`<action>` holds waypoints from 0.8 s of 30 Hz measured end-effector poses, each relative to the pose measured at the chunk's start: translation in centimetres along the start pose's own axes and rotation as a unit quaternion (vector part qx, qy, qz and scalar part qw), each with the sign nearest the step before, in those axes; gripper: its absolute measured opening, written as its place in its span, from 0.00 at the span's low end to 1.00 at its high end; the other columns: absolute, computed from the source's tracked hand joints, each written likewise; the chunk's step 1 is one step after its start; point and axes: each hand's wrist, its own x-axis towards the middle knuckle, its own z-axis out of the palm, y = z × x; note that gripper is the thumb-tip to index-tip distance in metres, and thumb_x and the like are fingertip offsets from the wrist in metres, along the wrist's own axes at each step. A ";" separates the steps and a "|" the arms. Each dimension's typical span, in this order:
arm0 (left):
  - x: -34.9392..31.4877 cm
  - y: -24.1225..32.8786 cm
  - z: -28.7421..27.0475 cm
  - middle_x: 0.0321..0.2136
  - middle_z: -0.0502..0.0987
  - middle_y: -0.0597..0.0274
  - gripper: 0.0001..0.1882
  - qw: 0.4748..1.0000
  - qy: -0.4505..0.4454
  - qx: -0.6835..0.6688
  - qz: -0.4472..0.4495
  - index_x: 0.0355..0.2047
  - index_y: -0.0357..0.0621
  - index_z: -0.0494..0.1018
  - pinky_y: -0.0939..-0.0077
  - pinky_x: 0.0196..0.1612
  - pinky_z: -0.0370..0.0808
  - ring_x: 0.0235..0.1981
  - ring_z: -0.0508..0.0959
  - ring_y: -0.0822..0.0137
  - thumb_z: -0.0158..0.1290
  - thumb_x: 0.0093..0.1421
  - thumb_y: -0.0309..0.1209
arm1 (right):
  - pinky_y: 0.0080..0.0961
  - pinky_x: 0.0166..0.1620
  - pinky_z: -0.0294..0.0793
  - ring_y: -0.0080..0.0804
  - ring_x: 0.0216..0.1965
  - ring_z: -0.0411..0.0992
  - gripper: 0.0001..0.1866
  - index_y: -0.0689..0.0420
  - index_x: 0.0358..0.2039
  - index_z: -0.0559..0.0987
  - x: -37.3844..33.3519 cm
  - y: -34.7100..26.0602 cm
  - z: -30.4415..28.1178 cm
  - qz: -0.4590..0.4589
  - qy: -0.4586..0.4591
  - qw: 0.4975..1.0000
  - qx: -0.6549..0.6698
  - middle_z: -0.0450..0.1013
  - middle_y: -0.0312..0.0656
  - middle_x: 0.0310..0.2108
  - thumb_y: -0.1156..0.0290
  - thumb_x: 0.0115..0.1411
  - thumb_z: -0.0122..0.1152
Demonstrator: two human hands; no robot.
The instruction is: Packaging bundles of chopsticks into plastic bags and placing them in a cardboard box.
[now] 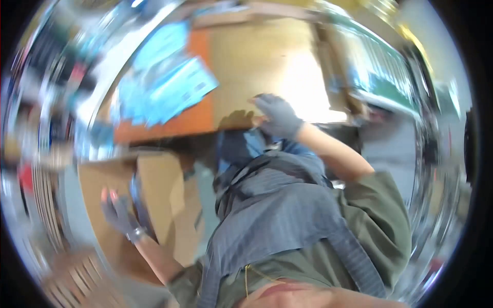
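Note:
My left hand (119, 211), in a grey glove with bare fingertips, reaches down at the opened cardboard box (162, 192) on my left. Its fingers are stretched out and nothing shows in them. A dark bluish strip (137, 197) lies by the box flap, close to those fingers. At the front edge of the table (246, 66) is my right hand (280, 117), gloved the same way. Its fingers are apart and hold nothing that I can see. Light blue flat packets (172, 87) lie piled on the table's orange left part.
A green and white rack-like thing (377, 66) stands beyond the table's right side, smeared by motion. Blurred shelves (41, 133) with mixed goods line the left. Slatted wood (77, 277) shows at the lower left.

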 end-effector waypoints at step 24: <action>-19.7 13.2 53.5 0.55 0.64 0.37 0.32 0.792 -0.390 0.056 0.466 0.57 0.30 0.61 0.55 0.61 0.56 0.57 0.63 0.44 0.45 0.63 0.47 | 0.37 0.60 0.58 0.55 0.61 0.56 0.34 0.61 0.63 0.56 -9.9 24.8 -5.6 0.271 0.210 0.938 0.042 0.61 0.60 0.57 0.53 0.63 0.48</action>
